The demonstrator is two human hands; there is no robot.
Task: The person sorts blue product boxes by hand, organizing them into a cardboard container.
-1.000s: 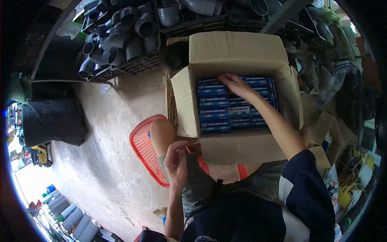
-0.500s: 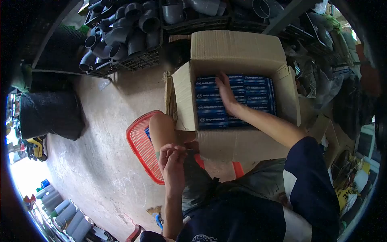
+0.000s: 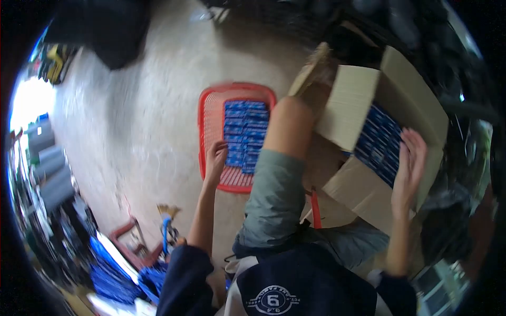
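A red plastic basket [image 3: 202,121] stands on the floor left of my bent knee, with rows of small blue printed boxes [image 3: 243,134] packed in it. My left hand [image 3: 216,154] is at the left side of those boxes, its fingers curled together; what they hold, if anything, is hidden. To the right, an open cardboard box [image 3: 350,100] holds more of the same blue boxes [image 3: 377,142]. Over its right part is my right hand [image 3: 412,158], fingers stretched out, holding nothing I can see. Motion blurs the view somewhat.
My leg [image 3: 279,179] lies between basket and carton. Behind me to the left are a small broom [image 3: 168,210], a dark red frame [image 3: 132,242] and blue plastic bags [image 3: 113,274]. Grey pipes [image 3: 47,163] lie at far left. A black bundle [image 3: 113,37] rests at the upper left.
My view has swung left and down, bringing the whole basket into sight. My left hand has gone from beside my knee to the blue boxes in the basket. My right hand remains over the carton.
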